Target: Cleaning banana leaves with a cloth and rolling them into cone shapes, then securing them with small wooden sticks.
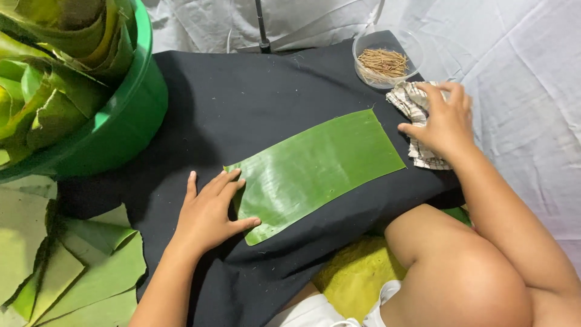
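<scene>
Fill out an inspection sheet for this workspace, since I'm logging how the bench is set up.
Surface: black cloth spread over white sheeting.
Job's things: rectangular banana leaf piece lying flat on the black cloth; checked rag at its right end.
Clutter: clear bowl of thin brown sticks; green tub full of folded leaves; cut leaves stacked lower left.
Hands: left hand flat, pressing the leaf's left edge; right hand resting on the rag.
Cables: thin white cord near the dark stand pole.
Surroundings: person's bare knee lower right.
</scene>
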